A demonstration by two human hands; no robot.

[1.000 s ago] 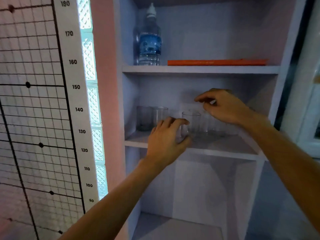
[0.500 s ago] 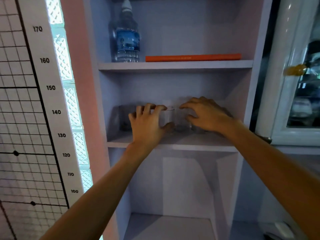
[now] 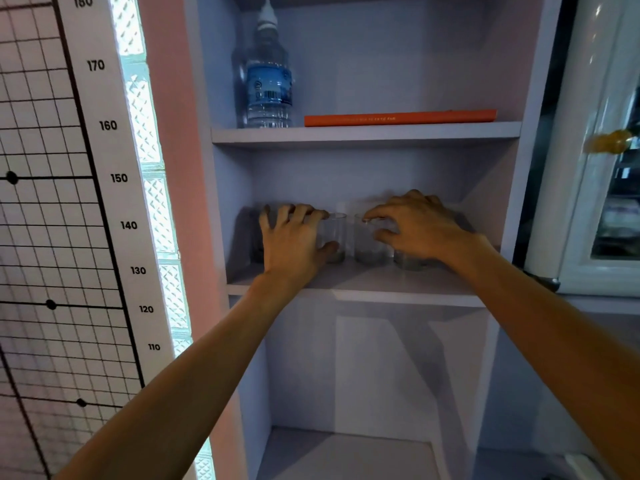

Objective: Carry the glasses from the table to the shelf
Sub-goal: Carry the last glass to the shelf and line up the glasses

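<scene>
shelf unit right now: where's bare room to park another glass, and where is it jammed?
Jammed: middle shelf. Left hand and right hand sit on a row of glasses along its back; only the front strip is bare. Upper shelf: water bottle left, orange book right, bare front lip. Bottom shelf shows bare.

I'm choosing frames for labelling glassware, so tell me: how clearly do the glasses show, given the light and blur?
Head view: the glasses sit in dim shelf shadow, faint and see-through; the glass-block strip glares at left; hands slightly soft; wide-angle edges bend.
</scene>
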